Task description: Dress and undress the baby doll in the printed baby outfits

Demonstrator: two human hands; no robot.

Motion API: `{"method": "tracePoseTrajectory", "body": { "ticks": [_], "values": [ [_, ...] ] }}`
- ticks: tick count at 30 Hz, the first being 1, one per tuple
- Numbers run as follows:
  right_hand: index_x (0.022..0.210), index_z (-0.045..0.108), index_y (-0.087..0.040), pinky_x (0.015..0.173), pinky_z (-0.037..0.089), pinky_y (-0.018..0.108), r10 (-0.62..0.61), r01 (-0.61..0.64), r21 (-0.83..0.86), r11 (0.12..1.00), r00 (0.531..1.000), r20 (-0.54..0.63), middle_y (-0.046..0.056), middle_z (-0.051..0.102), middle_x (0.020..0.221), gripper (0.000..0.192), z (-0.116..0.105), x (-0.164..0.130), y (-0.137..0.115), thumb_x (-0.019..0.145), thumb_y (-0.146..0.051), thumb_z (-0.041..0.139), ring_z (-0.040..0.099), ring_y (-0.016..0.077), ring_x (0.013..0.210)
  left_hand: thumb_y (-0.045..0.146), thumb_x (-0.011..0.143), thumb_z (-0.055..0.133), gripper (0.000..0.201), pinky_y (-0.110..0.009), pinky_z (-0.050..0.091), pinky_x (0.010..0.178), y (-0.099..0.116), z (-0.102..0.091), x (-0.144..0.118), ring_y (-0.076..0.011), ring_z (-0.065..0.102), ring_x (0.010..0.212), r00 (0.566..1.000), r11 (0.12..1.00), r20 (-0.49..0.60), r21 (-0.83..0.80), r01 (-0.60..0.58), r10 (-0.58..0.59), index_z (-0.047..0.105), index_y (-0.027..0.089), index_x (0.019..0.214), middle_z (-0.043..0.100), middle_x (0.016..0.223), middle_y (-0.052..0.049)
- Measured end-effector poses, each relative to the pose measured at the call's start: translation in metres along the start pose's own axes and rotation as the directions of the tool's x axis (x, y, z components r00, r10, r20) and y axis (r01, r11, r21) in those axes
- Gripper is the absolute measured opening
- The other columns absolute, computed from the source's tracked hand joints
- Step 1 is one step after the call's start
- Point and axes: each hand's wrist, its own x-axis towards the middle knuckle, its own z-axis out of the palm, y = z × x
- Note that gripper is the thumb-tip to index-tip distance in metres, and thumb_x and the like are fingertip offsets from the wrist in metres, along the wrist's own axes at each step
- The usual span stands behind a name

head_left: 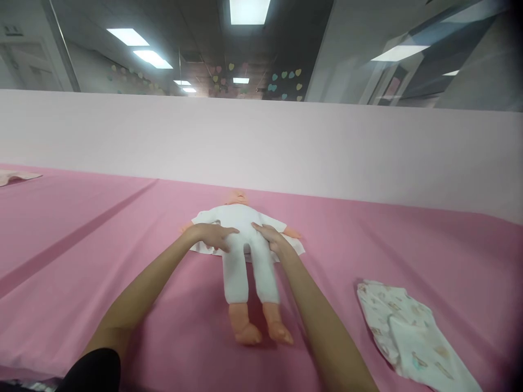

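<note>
A baby doll [245, 256] in a white outfit lies on its back on the pink table cover [102, 239], head away from me and bare feet toward me. My left hand [212, 237] rests flat on the doll's left hip, fingers spread over the white cloth. On the doll's other hip lies my right hand [272, 238], fingers extended and pressing the garment. Neither hand clearly grips anything.
A folded white patterned baby garment [408, 332] lies on the cover at the lower right. A pale cloth [16, 176] sits at the far left edge. A pale pink partition wall [261, 141] runs behind the table.
</note>
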Motion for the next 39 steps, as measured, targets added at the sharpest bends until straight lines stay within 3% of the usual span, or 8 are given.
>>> {"method": "tracePoseTrajectory", "body": {
  "ticks": [6,10,15,21,25,29,34,39],
  "values": [
    [0.136,0.044,-0.015,0.113,0.027,0.044,-0.453,0.328,-0.488,0.809,0.876,-0.163,0.014,0.042,0.140,0.052,0.026,-0.016,-0.040,0.085,-0.008,0.052,0.036,0.0298,0.133,0.044,0.088,0.040,0.053,-0.038,0.048,0.086,-0.025,-0.027,-0.001,-0.0282,0.061,0.106,0.834,0.913,-0.446,0.079,0.400,-0.326,0.047,0.024,0.136,0.061,0.124,-0.013],
    [0.127,0.052,-0.014,0.103,0.039,0.039,-0.572,0.615,-0.697,0.370,0.741,0.351,0.012,0.056,0.127,0.038,0.083,-0.006,-0.065,0.089,-0.014,0.048,0.051,0.0242,0.119,0.030,0.086,0.044,0.038,-0.040,0.049,0.081,-0.062,-0.028,0.021,-0.0313,0.064,0.098,0.786,0.847,-0.420,0.073,0.527,-0.453,0.063,0.013,0.114,0.067,0.108,-0.020],
    [0.124,0.053,-0.016,0.105,0.035,0.049,-0.442,0.776,-0.601,0.194,0.615,0.652,0.012,0.055,0.130,0.050,0.140,0.035,-0.057,0.076,-0.005,0.062,0.048,0.0256,0.123,0.031,0.069,0.068,0.025,-0.038,0.051,0.074,-0.087,-0.015,0.039,-0.0298,0.067,0.079,0.819,0.843,-0.299,0.077,0.532,-0.490,0.069,0.015,0.088,0.071,0.080,-0.014],
    [0.137,0.039,-0.012,0.108,0.033,0.049,-0.600,0.788,-0.547,0.284,0.591,0.539,0.016,0.046,0.138,0.052,0.141,0.067,-0.040,0.087,-0.019,0.051,0.042,0.0277,0.128,0.042,0.084,0.051,0.035,-0.038,0.049,0.078,-0.073,-0.039,0.001,-0.0297,0.065,0.093,0.745,0.873,-0.511,-0.019,0.488,-0.428,0.064,0.017,0.104,0.069,0.103,-0.015],
    [0.145,0.028,-0.014,0.113,0.030,0.044,-0.786,0.818,-0.212,0.535,0.574,0.231,0.011,0.037,0.147,0.064,0.123,0.073,-0.042,0.085,-0.026,0.048,0.037,0.0256,0.134,0.064,0.090,0.024,0.059,-0.028,0.050,0.069,-0.076,-0.054,-0.012,-0.0195,0.066,0.079,0.663,0.920,-0.662,-0.375,0.111,-0.350,0.058,0.022,0.114,0.069,0.099,-0.008],
    [0.144,0.032,-0.019,0.115,0.027,0.044,-0.794,0.805,-0.039,0.592,0.591,0.143,0.008,0.040,0.145,0.067,0.115,0.074,-0.043,0.082,-0.032,0.051,0.037,0.0246,0.134,0.059,0.094,0.016,0.064,-0.037,0.047,0.085,-0.083,-0.027,0.037,-0.0270,0.062,0.104,0.504,0.859,-0.709,-0.303,0.413,-0.493,0.053,0.018,0.125,0.064,0.115,-0.013],
    [0.138,0.041,-0.018,0.115,0.028,0.041,-0.819,0.818,0.047,0.573,0.571,0.060,0.007,0.044,0.142,0.063,0.115,0.078,-0.041,0.077,-0.030,0.053,0.040,0.0235,0.131,0.046,0.089,0.051,0.071,-0.054,0.035,0.100,-0.091,0.025,0.093,-0.0426,0.047,0.122,0.578,0.854,-0.648,-0.246,0.457,-0.496,0.036,-0.002,0.138,0.051,0.128,-0.032],
    [0.133,0.045,-0.016,0.110,0.034,0.037,-0.810,0.813,-0.054,0.580,0.583,0.068,0.009,0.051,0.134,0.057,0.113,0.071,-0.046,0.076,-0.021,0.047,0.046,0.0214,0.124,0.022,0.084,0.057,0.049,-0.033,0.042,0.100,-0.106,0.029,0.096,-0.0218,0.057,0.113,0.721,0.945,-0.613,-0.256,0.206,-0.323,0.048,0.021,0.132,0.063,0.117,-0.009]
  ]
}}
